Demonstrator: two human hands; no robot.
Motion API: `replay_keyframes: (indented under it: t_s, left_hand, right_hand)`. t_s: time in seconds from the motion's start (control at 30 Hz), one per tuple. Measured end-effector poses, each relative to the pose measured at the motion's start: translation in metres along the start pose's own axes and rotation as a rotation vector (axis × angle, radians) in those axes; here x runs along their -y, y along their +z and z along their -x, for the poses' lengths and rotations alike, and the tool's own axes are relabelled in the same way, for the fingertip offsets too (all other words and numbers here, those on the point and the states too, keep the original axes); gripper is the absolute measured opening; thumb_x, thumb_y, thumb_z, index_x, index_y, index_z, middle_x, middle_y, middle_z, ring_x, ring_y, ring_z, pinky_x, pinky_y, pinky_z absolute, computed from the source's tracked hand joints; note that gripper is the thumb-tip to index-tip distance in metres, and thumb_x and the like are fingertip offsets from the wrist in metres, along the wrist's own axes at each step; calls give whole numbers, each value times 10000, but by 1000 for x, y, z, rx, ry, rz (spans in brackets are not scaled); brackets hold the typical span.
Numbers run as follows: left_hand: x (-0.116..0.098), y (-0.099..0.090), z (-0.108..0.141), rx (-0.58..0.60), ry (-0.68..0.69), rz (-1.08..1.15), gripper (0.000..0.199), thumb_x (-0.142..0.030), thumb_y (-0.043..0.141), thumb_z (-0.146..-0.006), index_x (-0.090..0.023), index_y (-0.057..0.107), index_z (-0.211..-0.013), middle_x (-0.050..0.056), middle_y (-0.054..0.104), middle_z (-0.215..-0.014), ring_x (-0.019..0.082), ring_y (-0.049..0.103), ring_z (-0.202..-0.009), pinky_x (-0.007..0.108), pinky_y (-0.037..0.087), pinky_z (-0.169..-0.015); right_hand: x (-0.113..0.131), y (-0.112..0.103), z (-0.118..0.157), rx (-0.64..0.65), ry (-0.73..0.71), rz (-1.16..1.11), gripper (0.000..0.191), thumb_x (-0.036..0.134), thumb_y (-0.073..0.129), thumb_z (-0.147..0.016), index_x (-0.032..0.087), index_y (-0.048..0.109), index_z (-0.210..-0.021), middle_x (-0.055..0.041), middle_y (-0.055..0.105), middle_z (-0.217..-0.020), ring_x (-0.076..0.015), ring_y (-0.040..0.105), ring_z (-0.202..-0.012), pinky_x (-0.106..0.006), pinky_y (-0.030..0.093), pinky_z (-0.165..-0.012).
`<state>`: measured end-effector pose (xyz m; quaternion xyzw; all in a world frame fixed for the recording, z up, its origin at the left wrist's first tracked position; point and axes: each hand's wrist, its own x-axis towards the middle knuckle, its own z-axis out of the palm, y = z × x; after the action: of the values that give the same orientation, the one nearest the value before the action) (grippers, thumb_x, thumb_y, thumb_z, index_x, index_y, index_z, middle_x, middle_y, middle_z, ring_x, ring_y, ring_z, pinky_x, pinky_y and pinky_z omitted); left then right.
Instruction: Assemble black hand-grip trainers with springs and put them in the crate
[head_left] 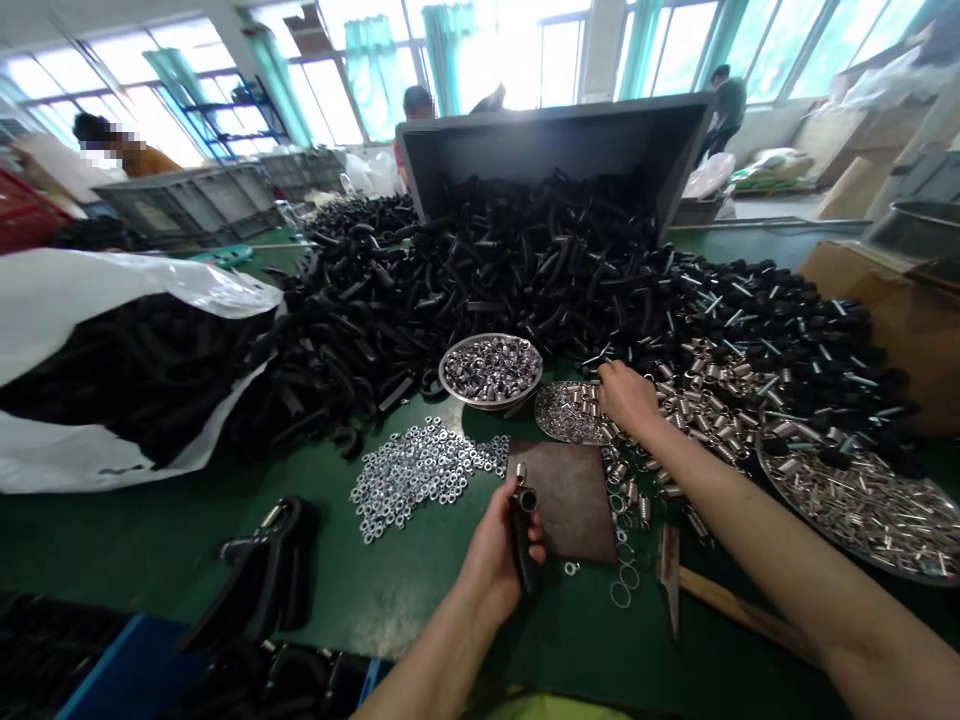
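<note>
My left hand (pixel 499 545) is wrapped round a black curved part (pixel 523 545) with a round hole at its top, and a small metal spring (pixel 520 474) shows beside that end. Behind it lies a brown square plate (pixel 566 500). My right hand (pixel 628 398) reaches to the right edge of a dish of small metal pieces (pixel 568 412), among metal springs (pixel 705 420); its fingers are closed together and what they hold, if anything, is too small to name. A bowl of metal parts (pixel 491 370) stands left of it. Loose nuts (pixel 420 470) are spread on the green table (pixel 420 610).
Black parts (pixel 487 270) are heaped before a tipped grey bin (pixel 555 150). A hammer (pixel 720 595) lies at right, near a tray of pins (pixel 862 510). A white bag (pixel 135 270) and assembled black pieces (pixel 274 570) are at left. Several people are in the background.
</note>
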<state>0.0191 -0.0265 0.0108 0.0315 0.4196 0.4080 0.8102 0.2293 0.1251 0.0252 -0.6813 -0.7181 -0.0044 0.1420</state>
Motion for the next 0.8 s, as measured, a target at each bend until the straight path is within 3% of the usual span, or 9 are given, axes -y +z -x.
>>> replay_keyframes:
  t_s: [0.13, 0.27, 0.37, 0.5, 0.57, 0.6, 0.7, 0.73, 0.8]
  left_hand:
    - [-9, -2, 0, 112, -30, 166, 294, -347, 448, -826, -132, 481, -628, -36, 352, -489, 54, 316, -422, 156, 250, -405]
    - [-7, -1, 3, 166, -19, 195, 301, -343, 437, -820, -127, 502, -620, -27, 366, -460, 63, 318, -417, 168, 273, -419]
    - [1, 3, 5, 170, 26, 185, 268, -304, 431, -808, -137, 493, -608, -15, 393, -453, 76, 339, -419, 185, 296, -432]
    - [16, 7, 10, 128, 173, 120, 201, -283, 479, -784, -145, 492, -637, -21, 422, -475, 80, 363, -433, 196, 320, -457]
    - [21, 7, 14, 102, 302, 67, 176, -278, 517, -775, -145, 498, -662, -29, 437, -512, 75, 382, -459, 192, 328, -478]
    - [22, 6, 16, 96, 374, 28, 160, -273, 538, -772, -144, 507, -683, -31, 450, -541, 72, 394, -478, 188, 331, -488]
    - [22, 4, 22, 86, 530, -76, 127, -264, 587, -758, -149, 534, -747, -38, 479, -626, 64, 417, -522, 182, 337, -511]
    - [22, 4, 23, 81, 541, -82, 132, -271, 590, -755, -150, 538, -751, -38, 484, -640, 66, 421, -530, 185, 339, -513]
    - [21, 3, 25, 33, 535, -46, 144, -280, 592, -743, -149, 536, -727, -35, 489, -648, 70, 423, -538, 191, 343, -515]
  right_hand:
    - [12, -24, 43, -52, -100, -159, 237, 161, 466, -842, 126, 594, -1039, -127, 562, -1101, -226, 564, -985, -339, 453, -854]
    - [39, -50, 110, -43, -278, -647, 176, 201, 533, -830, 208, 608, -989, -63, 601, -1058, -193, 575, -975, -310, 506, -778]
    - [63, -55, 149, -35, -374, -684, 173, 150, 523, -832, 218, 601, -970, -56, 619, -1013, -181, 585, -959, -314, 503, -796]
    - [86, -43, 169, -195, -488, -598, 195, 119, 440, -863, 176, 592, -971, -102, 625, -978, -189, 600, -931, -328, 495, -806]
    - [92, -37, 171, -229, -421, -579, 174, 178, 418, -886, 169, 584, -938, -108, 638, -923, -206, 618, -875, -351, 500, -768]
    - [94, -36, 171, -185, -350, -592, 172, 223, 410, -898, 173, 574, -917, -96, 646, -863, -205, 631, -807, -347, 506, -716]
    - [97, -38, 170, 104, -110, -695, 241, 350, 353, -927, 190, 533, -931, -5, 603, -592, -171, 593, -516, -289, 468, -491]
    - [97, -40, 170, 157, -79, -718, 247, 367, 359, -923, 190, 521, -981, 6, 602, -580, -168, 586, -497, -282, 459, -473]
    - [97, -41, 171, 111, -150, -720, 261, 368, 419, -895, 192, 505, -1068, -36, 659, -738, -193, 635, -658, -317, 496, -590]
